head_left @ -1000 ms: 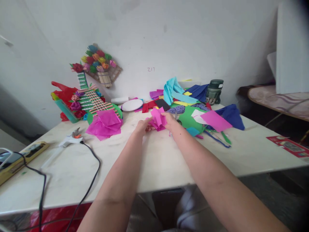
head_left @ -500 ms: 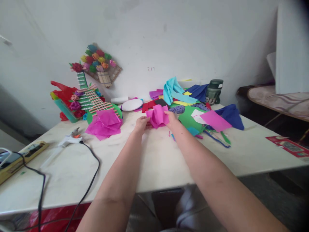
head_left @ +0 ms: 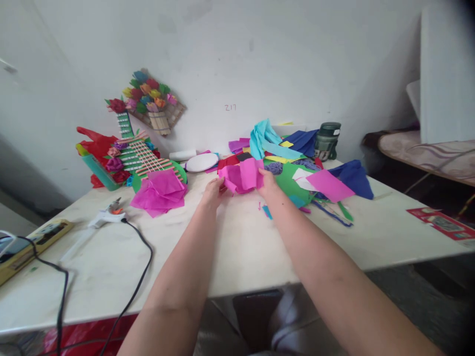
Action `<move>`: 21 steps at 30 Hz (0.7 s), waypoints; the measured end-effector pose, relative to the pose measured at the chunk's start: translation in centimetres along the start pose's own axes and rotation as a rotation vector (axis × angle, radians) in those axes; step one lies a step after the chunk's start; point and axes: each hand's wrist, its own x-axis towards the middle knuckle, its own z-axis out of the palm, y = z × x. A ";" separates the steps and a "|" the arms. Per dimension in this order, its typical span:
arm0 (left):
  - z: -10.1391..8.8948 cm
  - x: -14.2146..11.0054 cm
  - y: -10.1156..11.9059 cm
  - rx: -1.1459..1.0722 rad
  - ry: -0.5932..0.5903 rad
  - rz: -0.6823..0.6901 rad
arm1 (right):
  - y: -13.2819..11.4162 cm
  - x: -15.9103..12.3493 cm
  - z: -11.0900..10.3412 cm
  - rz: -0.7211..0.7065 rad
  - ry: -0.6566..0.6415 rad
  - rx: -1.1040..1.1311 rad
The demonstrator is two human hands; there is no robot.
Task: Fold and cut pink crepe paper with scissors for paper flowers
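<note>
A creased sheet of pink crepe paper (head_left: 242, 177) is stretched between my two hands, held above the table (head_left: 237, 247). My left hand (head_left: 214, 192) pinches its left edge, and my right hand (head_left: 267, 182) grips the right edge. The fingertips of both hands are partly hidden by the paper. Left of my hands lies a loose stack of magenta crepe paper (head_left: 159, 194). Beyond the held sheet sits a white disc (head_left: 202, 162). By my right hand are green paper (head_left: 295, 180), a pink square (head_left: 330, 186) and small blue scraps (head_left: 267, 211).
A glue gun (head_left: 107, 216) with a black cord rests at left, near a yellow power strip (head_left: 37, 244). A flower-decorated paper guitar (head_left: 143, 158) leans at the back. Blue paper (head_left: 352, 178) and a dark green bottle (head_left: 327, 141) stand at right.
My hands have moved slightly apart, and the pink crepe paper is spread wider between them. The view has shifted a little.
</note>
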 end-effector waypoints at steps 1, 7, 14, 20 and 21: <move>0.0 0.0 0.1 -0.019 -0.006 -0.007 | -0.2 -0.3 0.2 0.049 0.036 0.057; 0.3 -0.2 0.3 -0.120 -0.085 0.023 | -2.0 -2.3 1.3 0.119 0.007 0.249; 0.4 -0.8 0.3 -0.051 -0.125 0.044 | -1.7 -3.3 2.3 0.149 -0.289 -0.003; 0.4 0.4 -0.3 -0.037 -0.058 0.065 | -0.9 -3.6 2.6 -0.227 -0.447 -0.480; 0.4 0.6 -0.4 -0.040 -0.048 0.070 | -1.0 -3.8 2.7 -0.318 -0.481 -0.583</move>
